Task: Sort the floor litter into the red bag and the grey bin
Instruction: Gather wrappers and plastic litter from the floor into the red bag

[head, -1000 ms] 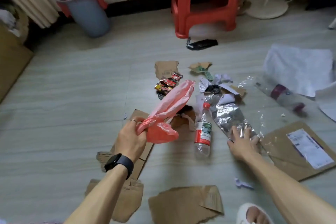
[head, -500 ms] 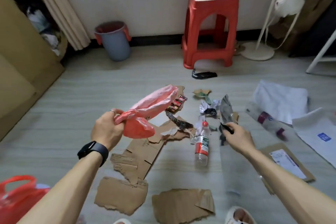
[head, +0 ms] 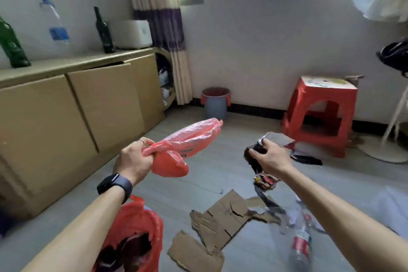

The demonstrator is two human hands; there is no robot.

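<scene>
My left hand [head: 134, 161] grips a crumpled pink-red plastic bag [head: 185, 146], held up in mid-air. My right hand [head: 271, 157] holds a crumpled silver and black foil wrapper [head: 273, 139], also lifted off the floor. The red bag [head: 136, 234] stands open at the bottom left under my left forearm, with dark litter inside. The grey bin [head: 215, 104] with a red rim stands against the far wall. Torn cardboard pieces [head: 223, 218], a clear plastic bottle [head: 301, 243] with a red label and snack wrappers [head: 265, 180] lie on the floor.
A low tan cabinet [head: 77, 112] runs along the left wall with bottles on top. A red plastic stool [head: 322, 112] stands at the right by the wall, a fan base [head: 384, 150] beside it. A black wrapper [head: 306, 159] lies near the stool.
My right hand picked the foil wrapper off the floor and raised it. My left hand lifted the pink bag higher. The view tilted up, bringing the red bag, cabinet and window into view.
</scene>
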